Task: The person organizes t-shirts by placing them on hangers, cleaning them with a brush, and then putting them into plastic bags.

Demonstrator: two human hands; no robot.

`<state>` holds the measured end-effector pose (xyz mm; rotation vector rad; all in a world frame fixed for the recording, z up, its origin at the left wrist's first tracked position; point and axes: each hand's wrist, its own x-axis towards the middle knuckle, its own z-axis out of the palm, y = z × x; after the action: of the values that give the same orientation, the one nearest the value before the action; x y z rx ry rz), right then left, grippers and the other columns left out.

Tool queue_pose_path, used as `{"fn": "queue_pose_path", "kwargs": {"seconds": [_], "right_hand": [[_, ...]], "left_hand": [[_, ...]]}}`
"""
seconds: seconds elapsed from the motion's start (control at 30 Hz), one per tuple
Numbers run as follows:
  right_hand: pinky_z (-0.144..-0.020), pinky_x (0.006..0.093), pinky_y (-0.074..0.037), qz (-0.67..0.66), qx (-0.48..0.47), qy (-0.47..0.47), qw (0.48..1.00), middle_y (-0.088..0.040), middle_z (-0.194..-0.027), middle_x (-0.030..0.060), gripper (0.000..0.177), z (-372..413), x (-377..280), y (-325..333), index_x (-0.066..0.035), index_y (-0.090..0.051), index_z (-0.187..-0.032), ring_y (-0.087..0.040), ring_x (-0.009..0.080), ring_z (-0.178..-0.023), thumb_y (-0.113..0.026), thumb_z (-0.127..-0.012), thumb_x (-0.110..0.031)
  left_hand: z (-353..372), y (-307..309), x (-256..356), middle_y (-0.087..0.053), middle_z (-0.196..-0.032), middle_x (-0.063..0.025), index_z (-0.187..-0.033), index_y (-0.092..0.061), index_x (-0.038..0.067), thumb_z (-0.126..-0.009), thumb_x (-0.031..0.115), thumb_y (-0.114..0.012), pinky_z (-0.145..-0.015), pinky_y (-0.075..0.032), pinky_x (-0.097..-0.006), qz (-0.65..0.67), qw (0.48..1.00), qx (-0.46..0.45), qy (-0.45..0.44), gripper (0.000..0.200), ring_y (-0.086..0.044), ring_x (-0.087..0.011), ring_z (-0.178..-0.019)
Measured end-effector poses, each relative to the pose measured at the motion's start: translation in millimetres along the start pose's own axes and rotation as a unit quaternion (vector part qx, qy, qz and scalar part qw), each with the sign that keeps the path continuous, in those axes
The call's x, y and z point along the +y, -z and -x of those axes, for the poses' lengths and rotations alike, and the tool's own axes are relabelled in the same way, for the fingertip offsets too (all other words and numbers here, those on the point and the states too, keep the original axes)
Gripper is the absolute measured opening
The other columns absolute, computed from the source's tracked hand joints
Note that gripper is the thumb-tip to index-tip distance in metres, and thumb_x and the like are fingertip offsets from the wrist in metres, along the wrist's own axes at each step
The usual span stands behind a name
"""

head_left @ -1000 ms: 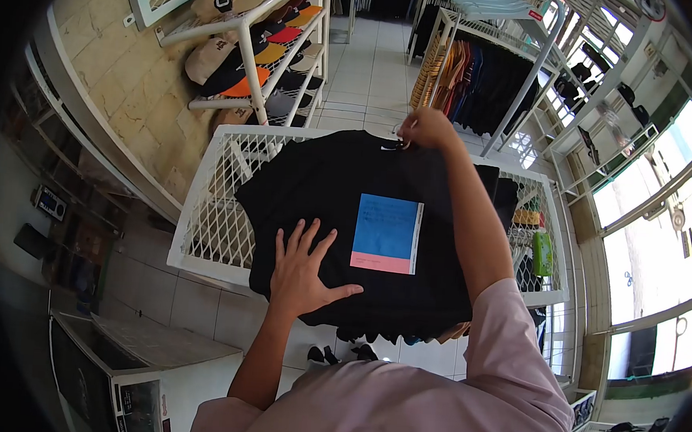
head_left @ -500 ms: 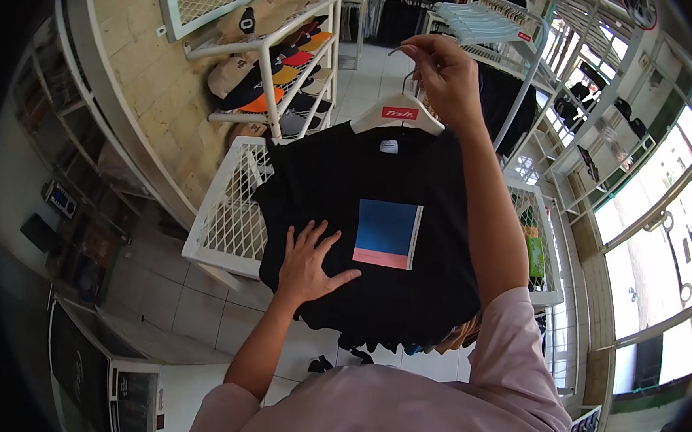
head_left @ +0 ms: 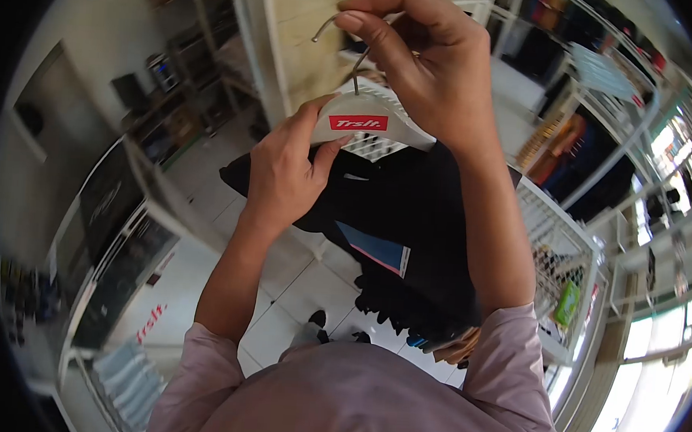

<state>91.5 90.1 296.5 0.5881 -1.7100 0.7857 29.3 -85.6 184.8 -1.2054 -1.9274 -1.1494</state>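
A white hanger (head_left: pixel 403 131) with a red label is held up in front of me. My right hand (head_left: pixel 427 55) pinches the hanger's metal hook at the top. The fingers and thumb of my left hand (head_left: pixel 290 153) are closed on the hanger's left shoulder, beside the label. From the hanger drapes a black T-shirt (head_left: pixel 433 213), tilted away, with a blue and pink print (head_left: pixel 372 248) on its front. My right forearm hides part of the shirt's right side.
A white mesh-topped table (head_left: pixel 555 229) stands behind the shirt, with a green packet (head_left: pixel 567 302) on its right part. Clothes racks (head_left: pixel 556 142) are at the upper right. A white counter (head_left: pixel 175 285) is at the lower left.
My left hand has risen from the shirt's front to grip the hanger's shoulder. The hanger and shirt have come closer and tilted. My view has turned left.
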Motion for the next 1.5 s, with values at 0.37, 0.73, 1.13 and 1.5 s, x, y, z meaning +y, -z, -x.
{"fn": "queue_pose_path", "kwargs": {"seconds": [0.37,0.73,1.13,1.5], "right_hand": [[-0.056,0.0389,-0.054,0.076,-0.185,-0.161,0.966,-0.069,-0.078,0.0073,0.027,147.1,-60.6,-124.9,-0.008,-0.077,-0.107,-0.071,0.0272,-0.062,-0.082,-0.093,-0.030],[-0.063,0.0457,-0.058,0.148,-0.384,-0.225,0.883,-0.073,-0.069,0.0148,0.054,173.8,-87.5,-233.3,-0.004,-0.077,-0.077,-0.073,0.0354,-0.065,-0.076,-0.087,-0.057],[-0.085,0.0436,-0.061,-0.005,-0.540,-0.360,0.760,-0.079,-0.088,0.0174,0.045,155.2,-87.7,-266.9,-0.004,-0.083,-0.094,-0.078,0.0356,-0.089,-0.077,-0.077,-0.045],[-0.062,0.0253,-0.041,-0.309,-0.368,-0.505,0.717,-0.058,-0.075,-0.0040,0.017,186.2,-68.4,-269.5,-0.003,-0.071,-0.090,-0.050,0.0057,-0.069,-0.082,-0.089,-0.015]], "left_hand": [[75.3,135.6,1.5,-0.077,-0.092,-0.0188,-0.125,-0.064,0.006,-0.099,0.030,-0.076,-0.066,-0.055,-0.0466,-0.233,0.954,0.015,0.187,0.038,-0.074,-0.0393,-0.076],[125.5,192.6,-45.2,-0.075,-0.091,-0.0210,-0.117,-0.061,0.003,-0.095,0.022,-0.078,-0.070,-0.055,-0.0531,-0.284,0.929,-0.050,0.231,0.034,-0.073,-0.0443,-0.085],[144.6,220.1,-71.0,-0.075,-0.091,-0.0209,-0.109,-0.059,0.002,-0.094,0.019,-0.079,-0.070,-0.056,-0.0512,-0.279,0.924,-0.063,0.255,0.031,-0.074,-0.0435,-0.084],[146.6,215.6,-82.7,-0.075,-0.092,-0.0220,-0.109,-0.059,0.002,-0.094,0.018,-0.078,-0.072,-0.055,-0.0529,-0.234,0.931,-0.055,0.275,0.030,-0.073,-0.0446,-0.086]]}}
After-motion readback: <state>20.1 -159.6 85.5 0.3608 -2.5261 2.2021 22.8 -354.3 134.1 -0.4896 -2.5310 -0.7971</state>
